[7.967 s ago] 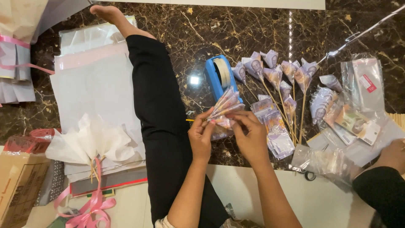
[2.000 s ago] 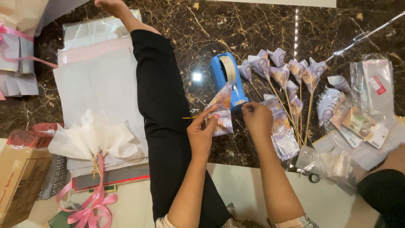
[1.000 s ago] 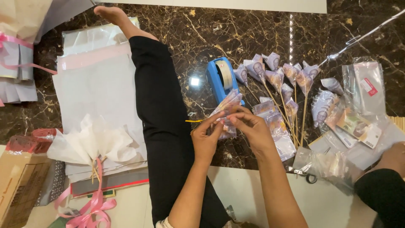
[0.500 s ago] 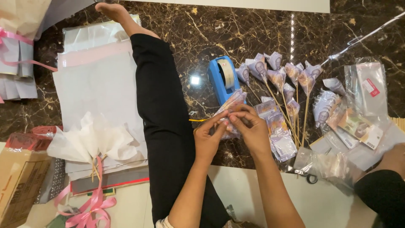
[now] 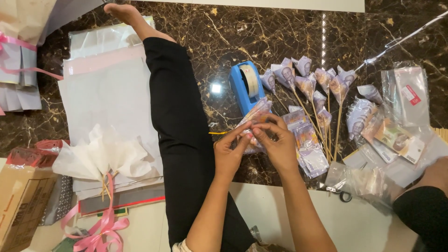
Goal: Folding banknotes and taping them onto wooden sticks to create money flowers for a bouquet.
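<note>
Both my hands meet over the dark marble floor and pinch a folded banknote cone on a thin wooden stick. My left hand grips the cone's lower left side where the stick pokes out. My right hand presses the cone's right side with its fingertips. A blue tape dispenser lies just beyond the cone. To its right several finished banknote cones on sticks fan out on the floor.
My leg in black trousers stretches across the floor left of my hands. White wrapping sheets and a tissue bunch with pink ribbon lie left. Loose banknotes and plastic sleeves sit right, near another person's arm.
My hands have stayed together on the cone. The fingers have shifted slightly along it. The cone sits a little lower and closer to me than a second ago.
</note>
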